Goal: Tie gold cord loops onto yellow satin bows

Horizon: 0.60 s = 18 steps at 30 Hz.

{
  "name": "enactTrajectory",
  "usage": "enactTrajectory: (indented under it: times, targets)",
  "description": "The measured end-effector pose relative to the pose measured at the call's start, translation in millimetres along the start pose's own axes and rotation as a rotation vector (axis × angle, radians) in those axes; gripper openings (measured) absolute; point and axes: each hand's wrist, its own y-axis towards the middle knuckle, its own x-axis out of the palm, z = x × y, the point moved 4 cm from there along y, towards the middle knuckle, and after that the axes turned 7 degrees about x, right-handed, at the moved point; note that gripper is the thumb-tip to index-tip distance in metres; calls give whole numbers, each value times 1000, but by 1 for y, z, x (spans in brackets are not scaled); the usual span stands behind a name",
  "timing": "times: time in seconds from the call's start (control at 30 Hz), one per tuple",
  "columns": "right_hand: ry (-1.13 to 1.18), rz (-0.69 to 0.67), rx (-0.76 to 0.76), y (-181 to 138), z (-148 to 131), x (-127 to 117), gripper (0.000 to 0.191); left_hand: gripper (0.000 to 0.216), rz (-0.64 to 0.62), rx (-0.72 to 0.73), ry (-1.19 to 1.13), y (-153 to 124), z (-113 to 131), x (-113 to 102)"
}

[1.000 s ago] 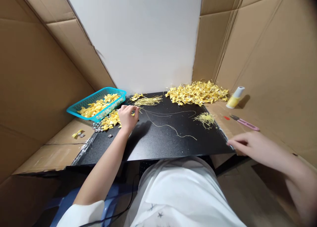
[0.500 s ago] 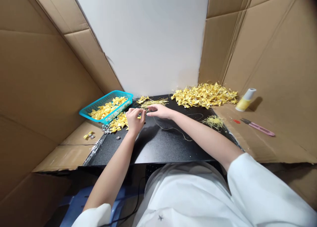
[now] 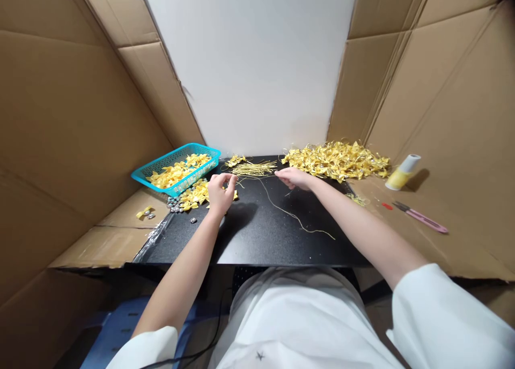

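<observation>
My left hand (image 3: 220, 194) is pinched, thumb against forefinger, beside a loose pile of yellow bows (image 3: 196, 196). A thin yellow thread (image 3: 292, 214) leads from its fingertips; one strand runs towards my right hand and a longer one trails across the black tabletop (image 3: 261, 235). Whether a small bow or bead is also in the left fingertips is hidden. Closed around the other strand, my right hand (image 3: 296, 178) sits in front of the large heap of threaded yellow bows (image 3: 338, 160). Behind both hands lies a bundle of cut yellow threads (image 3: 254, 168).
A turquoise basket (image 3: 139, 174) of yellow bows stands at the left, with silvery beads (image 3: 174, 204) before it. On the right cardboard are a thread spool (image 3: 402, 172), pink-handled snips (image 3: 426, 221) and a red scrap (image 3: 387, 206). Cardboard walls (image 3: 80, 101) flank the table.
My right hand has moved away to the right from my left hand, drawing a strand out between them. The right fingers have closed. The view has shifted slightly.
</observation>
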Motion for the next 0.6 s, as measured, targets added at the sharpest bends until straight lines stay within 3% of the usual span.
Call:
enactTrajectory:
  times: [0.2, 0.6]
  targets:
    - [-135, 70, 44, -14, 15, -29, 52, 23, -2, -6, -4, -1, -2, 1]
    - [-750, 229, 271, -31, 18, -75, 35, 24, 3, 11, 8, 0, -1, 0]
